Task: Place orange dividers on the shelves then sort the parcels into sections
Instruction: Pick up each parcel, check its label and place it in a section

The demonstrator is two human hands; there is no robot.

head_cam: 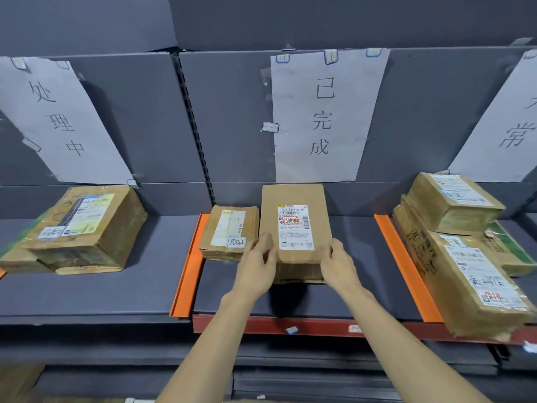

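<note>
A tall brown parcel (295, 225) with a white label lies in the middle section of the grey shelf (96, 292). My left hand (257, 266) grips its near left corner and my right hand (338, 267) grips its near right corner. Just left of it sits a smaller flat parcel (228, 232). Two orange dividers bound this section: the left divider (189, 266) and the right divider (405, 266). A worn parcel (84, 228) rests in the left section. Stacked parcels (459, 245) fill the right section.
Paper signs with handwritten characters hang on the back wall above each section: left sign (58, 120), middle sign (322, 117), right sign (505, 123). A red shelf edge (319, 327) runs along the front. Lower dark shelves lie below.
</note>
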